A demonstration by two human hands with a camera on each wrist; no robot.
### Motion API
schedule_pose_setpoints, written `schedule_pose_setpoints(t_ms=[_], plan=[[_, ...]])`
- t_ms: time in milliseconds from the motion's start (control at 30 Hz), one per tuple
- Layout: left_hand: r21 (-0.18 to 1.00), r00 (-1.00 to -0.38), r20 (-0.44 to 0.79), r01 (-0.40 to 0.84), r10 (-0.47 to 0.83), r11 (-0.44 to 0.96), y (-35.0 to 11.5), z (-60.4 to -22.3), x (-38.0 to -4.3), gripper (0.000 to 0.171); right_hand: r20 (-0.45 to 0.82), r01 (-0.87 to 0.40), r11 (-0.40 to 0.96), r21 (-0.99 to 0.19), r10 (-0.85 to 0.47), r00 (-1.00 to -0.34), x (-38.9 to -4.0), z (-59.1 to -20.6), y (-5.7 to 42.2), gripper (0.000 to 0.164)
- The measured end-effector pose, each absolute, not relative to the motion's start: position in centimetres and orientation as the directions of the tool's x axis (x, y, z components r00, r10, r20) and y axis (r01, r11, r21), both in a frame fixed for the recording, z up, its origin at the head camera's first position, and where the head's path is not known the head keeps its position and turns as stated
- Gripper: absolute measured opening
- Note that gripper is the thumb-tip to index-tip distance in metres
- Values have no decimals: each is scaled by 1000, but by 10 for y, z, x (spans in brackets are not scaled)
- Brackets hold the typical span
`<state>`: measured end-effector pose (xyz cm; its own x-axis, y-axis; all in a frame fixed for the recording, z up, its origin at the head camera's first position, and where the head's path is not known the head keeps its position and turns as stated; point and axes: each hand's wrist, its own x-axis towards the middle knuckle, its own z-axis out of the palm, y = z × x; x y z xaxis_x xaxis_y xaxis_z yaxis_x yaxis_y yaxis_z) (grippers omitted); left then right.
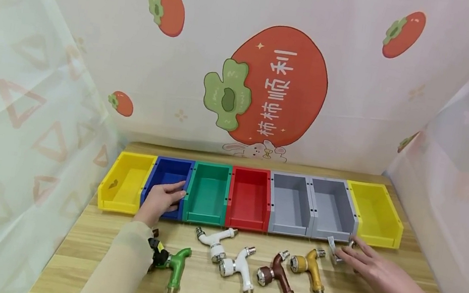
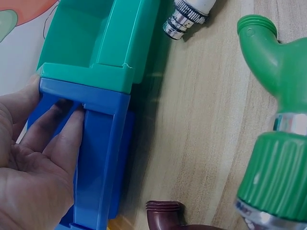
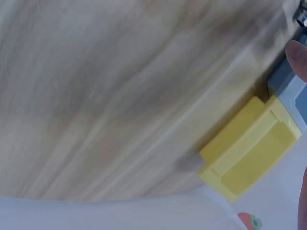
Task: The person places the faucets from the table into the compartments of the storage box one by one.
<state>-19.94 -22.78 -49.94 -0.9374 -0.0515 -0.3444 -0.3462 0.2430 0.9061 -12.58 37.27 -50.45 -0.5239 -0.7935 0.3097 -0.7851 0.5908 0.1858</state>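
My left hand (image 1: 162, 200) is at the blue bin (image 1: 168, 169). In the left wrist view its fingers (image 2: 67, 139) reach inside the bin and one digit lies over the rim beside the green bin (image 2: 91, 43), gripping that side wall. Below the left sleeve lie a green faucet (image 1: 177, 268) and a black faucet (image 1: 158, 255), partly covered. A dark brown spout (image 2: 163, 215) shows in the left wrist view. My right hand (image 1: 372, 271) holds a silver faucet (image 1: 332, 248) by its fingertips, before the right grey bin; its fingers cover part of it.
Two white faucets (image 1: 240, 267), a brown faucet (image 1: 279, 275) and a yellow faucet (image 1: 311, 269) lie mid-table. Several bins stand in a row behind, including the red bin (image 1: 249, 201) and yellow bins (image 1: 375, 214) at both ends. Printed cloth (image 1: 344, 132) encloses the table's back and sides.
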Motion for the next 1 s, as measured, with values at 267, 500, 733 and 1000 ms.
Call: schedule_pose_setpoints(t_ms=[267,500,733,1000], plan=[[908,-938,-344,-346,-52,235,-231,-502,-199,49,317,-775,589,227,-798,-513,-138,-491,374,69],[910,-939,-341,-340,-38,236,-231,-504,-202,49,317,-767,600,225,-790,-525,-148,-485,373,75],[909,-937,-347,-347,-42,232,-230,-503,-202,49,302,-736,621,270,-781,-547,-156,-477,373,78],[909,-938,-345,-346,-47,233,-229,-501,-201,49,313,-721,663,201,-741,-594,-164,-478,380,68]])
